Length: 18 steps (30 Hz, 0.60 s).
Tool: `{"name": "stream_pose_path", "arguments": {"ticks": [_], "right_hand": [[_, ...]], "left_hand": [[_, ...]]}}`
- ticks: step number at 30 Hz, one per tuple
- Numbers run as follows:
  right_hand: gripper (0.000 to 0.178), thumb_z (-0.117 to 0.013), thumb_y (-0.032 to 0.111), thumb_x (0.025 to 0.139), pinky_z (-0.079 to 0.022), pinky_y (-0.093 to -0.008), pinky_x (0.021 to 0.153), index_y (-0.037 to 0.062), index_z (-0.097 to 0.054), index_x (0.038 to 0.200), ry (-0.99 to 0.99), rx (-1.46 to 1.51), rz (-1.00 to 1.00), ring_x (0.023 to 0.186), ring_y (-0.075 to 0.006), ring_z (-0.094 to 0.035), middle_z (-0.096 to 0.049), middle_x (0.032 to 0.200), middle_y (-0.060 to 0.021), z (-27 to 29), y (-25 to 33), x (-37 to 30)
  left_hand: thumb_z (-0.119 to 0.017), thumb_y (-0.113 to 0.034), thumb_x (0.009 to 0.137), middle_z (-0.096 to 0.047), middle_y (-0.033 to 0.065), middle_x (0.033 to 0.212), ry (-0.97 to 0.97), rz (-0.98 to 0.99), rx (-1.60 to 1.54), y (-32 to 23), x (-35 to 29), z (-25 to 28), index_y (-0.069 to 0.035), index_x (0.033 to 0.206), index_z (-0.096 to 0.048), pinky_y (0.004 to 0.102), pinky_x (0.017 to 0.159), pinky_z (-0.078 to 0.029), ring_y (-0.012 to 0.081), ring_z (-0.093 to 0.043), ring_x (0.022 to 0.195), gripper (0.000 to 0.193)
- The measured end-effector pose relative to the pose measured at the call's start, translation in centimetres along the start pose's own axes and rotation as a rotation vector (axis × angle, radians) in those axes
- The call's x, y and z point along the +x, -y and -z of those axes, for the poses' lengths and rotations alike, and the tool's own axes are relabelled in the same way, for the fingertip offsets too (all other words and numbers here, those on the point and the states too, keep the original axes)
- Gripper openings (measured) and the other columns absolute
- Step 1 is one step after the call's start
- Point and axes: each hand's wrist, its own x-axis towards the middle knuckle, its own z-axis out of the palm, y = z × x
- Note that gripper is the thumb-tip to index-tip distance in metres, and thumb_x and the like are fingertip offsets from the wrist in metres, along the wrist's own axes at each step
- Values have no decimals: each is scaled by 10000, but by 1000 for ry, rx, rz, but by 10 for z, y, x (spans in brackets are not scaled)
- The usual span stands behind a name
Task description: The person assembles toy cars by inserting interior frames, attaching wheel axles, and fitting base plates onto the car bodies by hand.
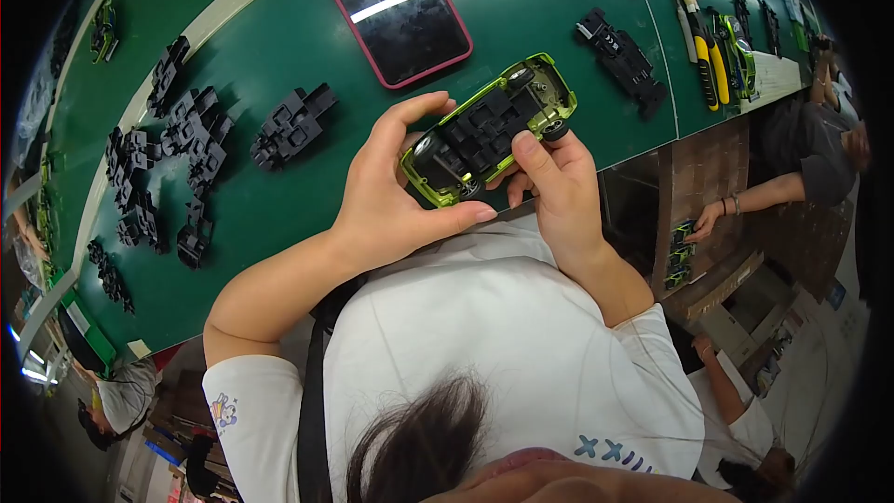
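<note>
Between my two hands is a green toy car body (422, 188), turned underside up so its inside shows. A black plastic interior piece (488, 128) sits in its middle, and small wheels (555, 130) show at its right end. My left hand (386, 182) wraps round the car's left end, with the thumb along the near edge. My right hand (562, 182) grips the near right side, its thumb pressed by the black piece and its fingertips beneath the body. Beyond my hands lies a phone-like device (407, 23) with a pinkish-red case.
Several black interior pieces (196, 135) lie in a group on the green table (261, 47), left of my hands. A black chassis plate (622, 61) lies to the right, near yellow-and-black handled pliers (712, 73). At right, a co-worker's hand (705, 222) touches green cars in a box.
</note>
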Motion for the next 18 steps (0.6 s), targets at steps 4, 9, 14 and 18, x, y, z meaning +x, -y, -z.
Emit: {"name": "stream_pose_path", "arguments": {"ticks": [4, 9, 14, 18], "right_hand": [[302, -641, 246, 934, -444, -201, 501, 2, -574, 1098, 10, -8, 5, 704, -139, -660, -672, 942, -92, 3, 1, 1], [304, -646, 232, 931, -459, -196, 502, -13, -563, 1091, -48, -32, -57, 714, -142, -675, -670, 947, -100, -2, 8, 1], [292, -662, 210, 915, -493, -203, 527, -21, -584, 1075, 28, -33, -131, 723, -133, -678, -690, 897, -86, 9, 7, 1], [197, -769, 83, 799, -482, -186, 516, -15, -654, 924, -91, -440, -31, 562, -80, -614, -674, 710, -71, 49, 23, -19]], "left_hand": [[-935, -157, 579, -504, 122, 1271, 73, -99, 231, -5, 3, 5, 13, 1374, -367, 314, 995, -449, 182, -539, 1149, 991], [-933, -228, 546, -537, 154, 1187, -67, -153, 263, 0, 5, 3, 2, 1297, -438, 361, 909, -495, 270, -573, 1088, 929], [-868, -112, 586, -638, 150, 1012, -166, -259, 439, 4, 7, 4, 11, 1115, -591, 337, 804, -534, 285, -640, 929, 610], [-858, -58, 597, -607, 126, 1097, -66, -374, 678, -2, 14, 6, -16, 1171, -568, 326, 840, -506, 254, -619, 956, 644]]}}
